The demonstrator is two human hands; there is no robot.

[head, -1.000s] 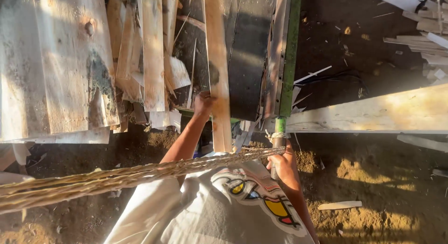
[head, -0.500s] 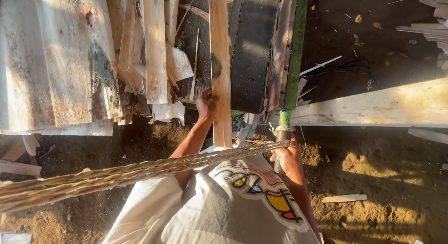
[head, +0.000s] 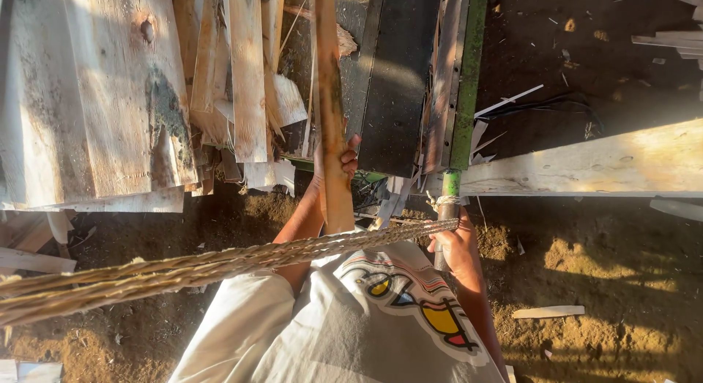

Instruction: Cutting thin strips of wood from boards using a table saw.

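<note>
A narrow wooden slat (head: 331,112) is clasped in the left hand (head: 338,163), fingers wrapped round its lower part, the long axis running straight up and away from the body, its top edge lost past the frame. The lower end is seen just above the rope (head: 220,262). The right hand (head: 455,244) is closed on a green lever (head: 448,207), bound with cord and set below a green rail (head: 466,83). The dark belt (head: 395,83) lies immediately right of the slat, nearer the left hand than the right. A stack of pale planks (head: 110,97) is piled to the left. No container is seen.
</note>
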